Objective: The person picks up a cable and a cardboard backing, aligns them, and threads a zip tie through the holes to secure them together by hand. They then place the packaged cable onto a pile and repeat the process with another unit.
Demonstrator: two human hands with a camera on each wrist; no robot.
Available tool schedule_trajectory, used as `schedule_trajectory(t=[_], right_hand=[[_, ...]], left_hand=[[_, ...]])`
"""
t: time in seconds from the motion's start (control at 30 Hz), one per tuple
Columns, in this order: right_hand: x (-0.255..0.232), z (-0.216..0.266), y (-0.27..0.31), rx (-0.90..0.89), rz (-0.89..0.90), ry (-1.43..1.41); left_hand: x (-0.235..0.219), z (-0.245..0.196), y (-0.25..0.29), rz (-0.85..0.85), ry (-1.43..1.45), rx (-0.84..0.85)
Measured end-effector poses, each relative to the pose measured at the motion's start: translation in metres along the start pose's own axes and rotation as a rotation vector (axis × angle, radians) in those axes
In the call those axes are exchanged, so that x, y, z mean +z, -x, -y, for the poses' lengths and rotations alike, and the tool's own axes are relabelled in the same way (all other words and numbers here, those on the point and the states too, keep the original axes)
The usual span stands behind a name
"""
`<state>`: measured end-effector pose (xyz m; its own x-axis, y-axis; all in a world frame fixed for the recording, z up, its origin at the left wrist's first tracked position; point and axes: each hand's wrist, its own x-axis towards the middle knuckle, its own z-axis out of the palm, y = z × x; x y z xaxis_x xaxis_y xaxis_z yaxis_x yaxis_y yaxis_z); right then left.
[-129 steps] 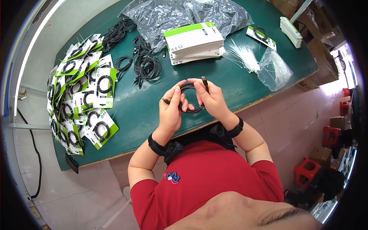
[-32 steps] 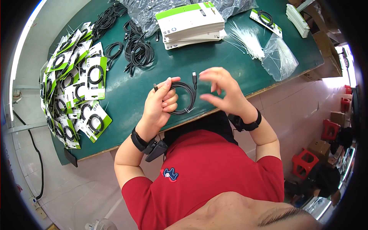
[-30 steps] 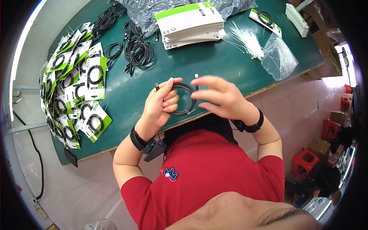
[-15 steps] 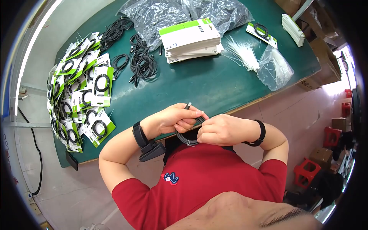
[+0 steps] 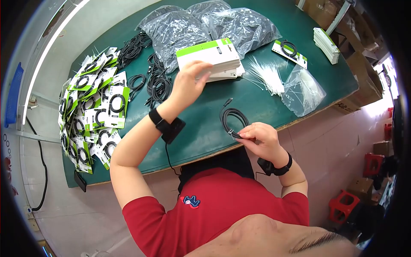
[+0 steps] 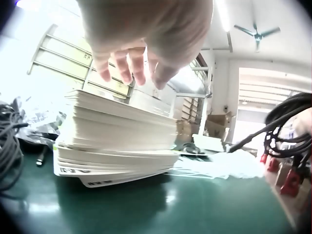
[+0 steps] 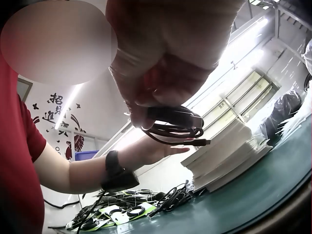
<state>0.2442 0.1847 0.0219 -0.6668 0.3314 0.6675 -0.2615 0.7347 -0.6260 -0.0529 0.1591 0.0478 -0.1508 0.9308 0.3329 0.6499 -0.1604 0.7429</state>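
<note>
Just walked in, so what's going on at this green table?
A person holds a coiled black cable in the right hand. The left hand hangs over a stack of cards, gripping none. To the person's left lies a heap of carded cables, with loose cables beside it.

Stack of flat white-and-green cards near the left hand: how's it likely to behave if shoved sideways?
The stack of flat white-and-green cards would probably slide apart in layers: its lower layers already sit offset, and no band shows around it. Tipping over whole seems unlikely, since its base looks broader than its height.
</note>
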Motion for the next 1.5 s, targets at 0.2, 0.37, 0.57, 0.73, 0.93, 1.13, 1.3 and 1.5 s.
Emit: schedule_trajectory(t=[0.2, 0.37, 0.57, 0.73, 0.93, 1.13, 1.3, 1.5], right_hand=[[-0.006, -0.006, 0.014, 0.184, -0.099, -0.045], [-0.018, -0.013, 0.026, 0.295, -0.183, -0.067], [-0.036, -0.015, 0.018, 0.376, -0.592, -0.042], [-0.015, -0.011, -0.008, 0.318, -0.470, 0.051], [0.045, -0.012, -0.031, 0.081, 0.197, 0.156], [0.075, -0.007, -0.025, 0.159, 0.462, 0.061], [0.066, -0.009, -0.027, 0.135, 0.553, -0.043], [0.052, -0.023, -0.026, 0.131, 0.597, -0.043]], left_hand=[[0.004, 0.023, -0.022, -0.167, -0.779, 0.412], [-0.006, 0.029, -0.017, -0.143, -0.837, 0.483], [-0.035, -0.039, 0.040, -0.229, -0.719, 0.374], [-0.003, -0.062, 0.135, -0.062, -0.670, 0.317], [0.040, -0.053, 0.191, -0.079, -0.480, 0.238], [0.048, -0.043, 0.200, -0.128, -0.405, 0.232], [0.048, -0.031, 0.214, -0.038, -0.283, 0.206], [0.046, -0.028, 0.207, -0.027, -0.235, 0.217]])
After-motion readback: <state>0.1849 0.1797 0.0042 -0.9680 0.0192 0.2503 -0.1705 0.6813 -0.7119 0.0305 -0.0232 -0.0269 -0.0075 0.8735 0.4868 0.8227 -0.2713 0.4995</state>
